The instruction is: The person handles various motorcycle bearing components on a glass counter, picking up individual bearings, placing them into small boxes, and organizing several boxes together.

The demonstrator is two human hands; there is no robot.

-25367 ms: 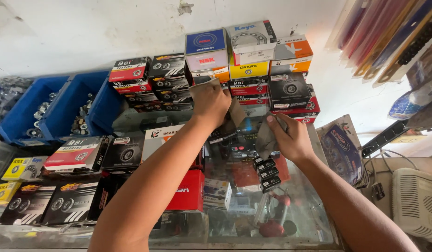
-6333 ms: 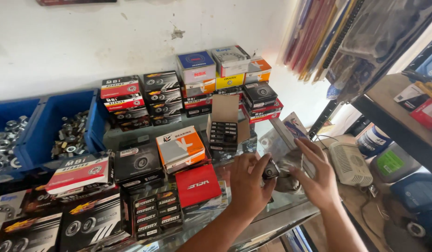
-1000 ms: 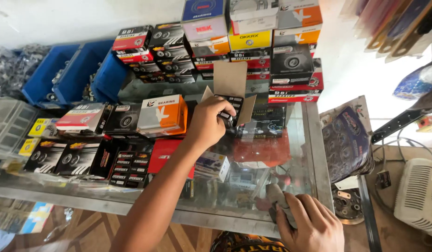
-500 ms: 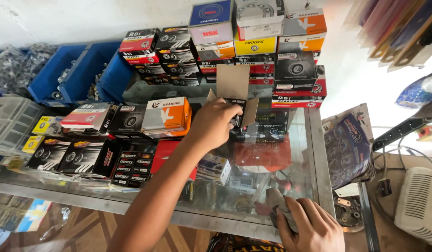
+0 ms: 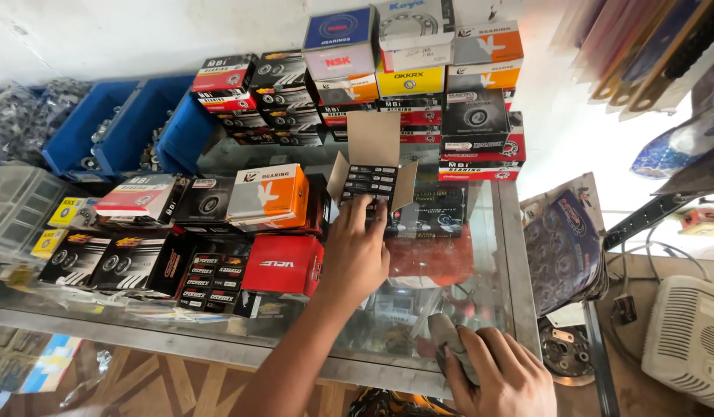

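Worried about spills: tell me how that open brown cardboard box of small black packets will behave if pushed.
The open brown cardboard box stands with loose flaps, so it probably flexes. Full of packets, it likely slides on the glass countertop. The left hand steadies its front.

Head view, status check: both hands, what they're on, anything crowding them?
Left hand fingers at open cardboard box of small black packs. Right hand gripping grey cloth on glass counter. Red box and orange box crowd the left.

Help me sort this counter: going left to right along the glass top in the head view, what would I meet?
Clear plastic drawer organiser → white and red box → orange and white box → left hand at the open cardboard box of small black boxes → blue patterned packets → white fan casing.
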